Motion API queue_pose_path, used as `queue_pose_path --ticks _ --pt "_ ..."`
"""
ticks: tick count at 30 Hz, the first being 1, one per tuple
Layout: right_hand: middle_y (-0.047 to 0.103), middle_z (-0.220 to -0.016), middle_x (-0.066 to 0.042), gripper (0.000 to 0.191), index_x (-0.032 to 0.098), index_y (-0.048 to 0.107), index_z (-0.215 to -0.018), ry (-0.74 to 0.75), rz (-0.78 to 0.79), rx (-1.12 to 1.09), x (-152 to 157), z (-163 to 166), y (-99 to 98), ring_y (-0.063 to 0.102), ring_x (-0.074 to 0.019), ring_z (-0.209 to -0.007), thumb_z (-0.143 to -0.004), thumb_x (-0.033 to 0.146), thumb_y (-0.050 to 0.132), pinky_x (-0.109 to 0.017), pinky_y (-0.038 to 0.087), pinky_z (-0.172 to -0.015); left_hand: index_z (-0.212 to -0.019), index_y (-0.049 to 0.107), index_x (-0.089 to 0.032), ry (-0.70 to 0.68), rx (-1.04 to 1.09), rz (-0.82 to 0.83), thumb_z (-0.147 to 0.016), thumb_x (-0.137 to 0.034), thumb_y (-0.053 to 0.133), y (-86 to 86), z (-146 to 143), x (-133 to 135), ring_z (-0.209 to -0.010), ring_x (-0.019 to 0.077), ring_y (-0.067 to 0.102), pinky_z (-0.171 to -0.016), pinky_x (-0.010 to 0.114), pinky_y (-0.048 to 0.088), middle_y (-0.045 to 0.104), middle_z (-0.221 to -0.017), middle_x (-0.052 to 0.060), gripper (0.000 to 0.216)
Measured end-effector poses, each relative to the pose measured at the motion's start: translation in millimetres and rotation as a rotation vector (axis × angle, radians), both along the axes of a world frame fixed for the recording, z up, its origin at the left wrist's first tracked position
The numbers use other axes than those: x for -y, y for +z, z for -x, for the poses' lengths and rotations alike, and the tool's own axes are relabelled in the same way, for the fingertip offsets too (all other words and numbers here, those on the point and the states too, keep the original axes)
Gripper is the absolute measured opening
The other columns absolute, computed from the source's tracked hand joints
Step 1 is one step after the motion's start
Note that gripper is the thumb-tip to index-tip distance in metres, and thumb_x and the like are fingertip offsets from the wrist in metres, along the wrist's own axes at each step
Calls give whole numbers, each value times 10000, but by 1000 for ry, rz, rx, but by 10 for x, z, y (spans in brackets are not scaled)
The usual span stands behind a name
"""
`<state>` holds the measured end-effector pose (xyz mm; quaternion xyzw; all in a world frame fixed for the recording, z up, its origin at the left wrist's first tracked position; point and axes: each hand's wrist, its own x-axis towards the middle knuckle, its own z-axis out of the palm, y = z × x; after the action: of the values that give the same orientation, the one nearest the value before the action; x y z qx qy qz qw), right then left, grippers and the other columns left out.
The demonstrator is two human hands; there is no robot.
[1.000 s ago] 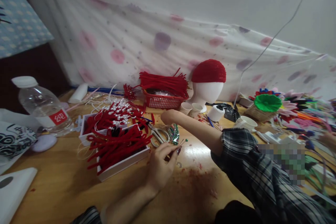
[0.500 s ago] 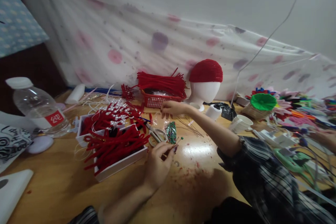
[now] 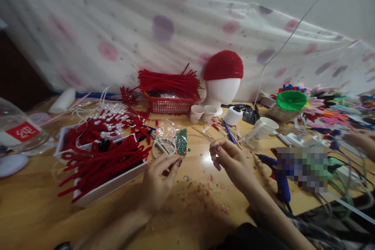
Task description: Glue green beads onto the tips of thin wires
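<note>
My left hand [image 3: 160,177] is closed in a pinch on a thin stem with a green bead [image 3: 189,149] at its tip. Right behind it lies a clear bag of green beads [image 3: 182,140], beside scissors [image 3: 165,147] with pale handles. Over the middle of the table, my right hand [image 3: 233,162] has its thumb and fingertips drawn together. Whatever may be between them is too small to make out. Thin brown wires [image 3: 202,133] lie on the table just behind my right hand.
White boxes of red fuzzy stems [image 3: 108,164] and pearl sprays [image 3: 114,119] stand at left. Behind are a red basket [image 3: 172,105], paper cups [image 3: 197,113] and a foam head [image 3: 222,90] in a red cap. A blue glue gun [image 3: 283,187] and another person's hand [image 3: 361,140] are at right.
My right hand has come back from the cups and basket area to the front, near my left hand. The left hand keeps its pinch on the beaded stem. The view has shifted right.
</note>
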<state>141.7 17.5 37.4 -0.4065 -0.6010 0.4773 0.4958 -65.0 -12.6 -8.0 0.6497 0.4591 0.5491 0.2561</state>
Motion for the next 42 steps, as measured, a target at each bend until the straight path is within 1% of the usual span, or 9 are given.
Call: queue_pose_path --ticks 4,7,12,16,20,24,32,38,42 --pt "580 -849 -9 42 252 697 -825 -52 -250 157 190 -53 -153 569 -133 -733 -793 272 717 -247 477 -588 -1142 648 -184 1 -303 -320 -884 -100 513 -44 51 53 -753 142 657 -658 243 542 694 -866 50 303" --pt "575 -865 -10 138 280 712 -915 -71 -423 307 257 -107 -151 569 -153 -833 -808 194 702 -283 497 -702 -1340 494 -196 -22 -553 -488 -883 -105 516 -54 94 113 -721 170 667 -620 274 541 706 -845 46 466" --pt "577 -907 -21 222 259 702 -975 -97 -569 505 296 -198 -119 571 -159 -857 -797 125 702 -290 505 -729 -1434 348 -207 -25 -677 -420 -932 -109 395 -40 122 173 -776 191 668 -715 335 549 716 -915 64 514" --pt "577 -885 -25 193 245 704 -961 -89 -633 571 309 -195 -100 578 -163 -814 -794 147 709 -292 515 -680 -1411 399 -202 -65 -757 -400 -936 -143 387 -40 135 194 -792 209 675 -742 361 562 717 -948 76 479" --pt "574 -911 -37 122 289 716 -930 -84 -475 414 298 -143 -124 574 -196 -855 -822 242 687 -352 519 -717 -1368 469 -201 -106 -796 -372 -934 -178 412 -4 153 208 -812 211 676 -761 353 564 722 -973 74 438" --pt "566 -938 -38 59 299 721 -860 -91 -335 307 284 -116 -176 560 -218 -900 -807 314 700 -388 499 -748 -1378 453 -202 -149 -748 -331 -940 -168 399 -15 140 231 -827 207 675 -754 338 554 726 -993 66 443" --pt "597 -935 -29 271 308 719 -952 -155 -638 650 330 -168 -155 584 -220 -863 -730 159 769 -389 483 -758 -1331 509 -307 10 -475 -243 -960 -278 408 -185 21 320 -899 214 679 -814 360 544 734 -1001 33 385" --pt "612 -989 -34 246 301 718 -945 -200 -760 795 343 -174 -125 578 -240 -900 -736 182 768 -410 456 -805 -1325 499 -199 -66 -740 -353 -960 -195 363 -70 72 289 -897 231 677 -661 326 540 730 -1023 61 389" --pt "618 -973 -28 214 280 712 -926 -192 -817 850 332 -163 -81 577 -229 -897 -743 183 767 -405 457 -803 -1247 544 -106 -59 -793 -424 -966 -165 332 -29 79 264 -860 220 670 -659 323 527 728 -991 83 357"
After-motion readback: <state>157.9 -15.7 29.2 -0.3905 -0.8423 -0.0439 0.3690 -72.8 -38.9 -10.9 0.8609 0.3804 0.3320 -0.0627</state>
